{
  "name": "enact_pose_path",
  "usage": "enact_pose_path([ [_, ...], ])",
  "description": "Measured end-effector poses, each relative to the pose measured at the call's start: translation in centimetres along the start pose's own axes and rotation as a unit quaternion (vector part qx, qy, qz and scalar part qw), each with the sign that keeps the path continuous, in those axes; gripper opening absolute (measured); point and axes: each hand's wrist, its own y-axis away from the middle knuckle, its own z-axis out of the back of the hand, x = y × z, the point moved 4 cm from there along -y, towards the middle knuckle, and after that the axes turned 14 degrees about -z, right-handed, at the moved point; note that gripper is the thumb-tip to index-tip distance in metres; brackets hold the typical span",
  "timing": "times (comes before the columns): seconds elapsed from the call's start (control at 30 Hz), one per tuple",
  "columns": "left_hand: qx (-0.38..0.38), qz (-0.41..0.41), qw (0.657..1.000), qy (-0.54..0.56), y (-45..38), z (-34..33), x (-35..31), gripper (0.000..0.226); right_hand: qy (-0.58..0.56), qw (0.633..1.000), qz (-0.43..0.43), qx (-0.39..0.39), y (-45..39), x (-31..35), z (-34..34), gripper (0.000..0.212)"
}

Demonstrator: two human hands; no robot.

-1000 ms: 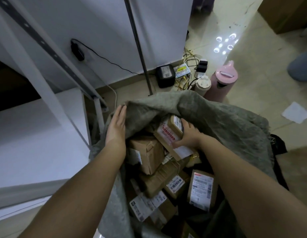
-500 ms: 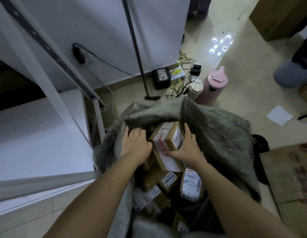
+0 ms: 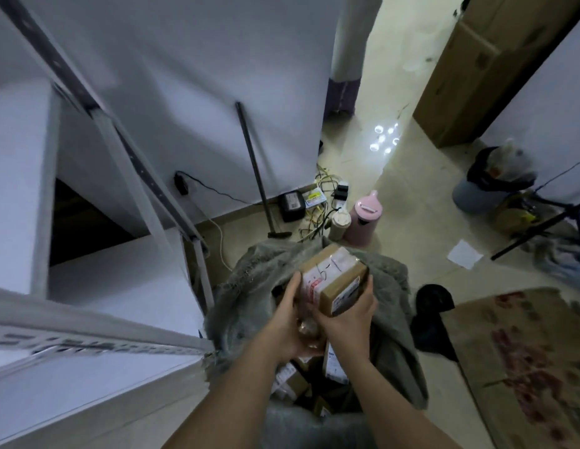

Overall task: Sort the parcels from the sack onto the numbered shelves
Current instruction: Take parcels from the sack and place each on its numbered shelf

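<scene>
Our fingers clamp the parcel between left hand and right hand, above the open sack. Its long axis tilts up, away from us. White shelves stand left; tiled floor beyond.

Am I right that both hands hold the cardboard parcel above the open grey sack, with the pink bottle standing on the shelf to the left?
Not quite. The head view shows the pink bottle standing on the floor beyond the grey sack, not on the shelf. The rest holds: the left hand and right hand both hold the cardboard parcel above the open sack.
</scene>
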Motion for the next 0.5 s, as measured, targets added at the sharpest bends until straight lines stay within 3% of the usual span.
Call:
enact_pose_path([
  [0.17,0.032,-0.097,0.995,-0.011,4.9,-2.3,-3.6,0.073,-0.054,0.997,0.051,0.003,5.0,4.6,2.8,0.130],
  [0.3,0.029,-0.196,0.979,-0.046,9.0,-2.9,-7.5,0.095,-0.108,0.985,0.120,0.053,9.0,8.3,5.5,0.098],
  [0.47,0.049,-0.243,0.966,-0.068,12.8,-3.4,-10.1,0.088,-0.231,0.966,0.039,0.110,11.1,12.4,8.9,0.043],
  [0.5,0.052,-0.250,0.965,-0.064,13.7,-3.6,-10.3,0.081,-0.260,0.957,0.007,0.131,10.9,13.0,9.2,0.049],
])
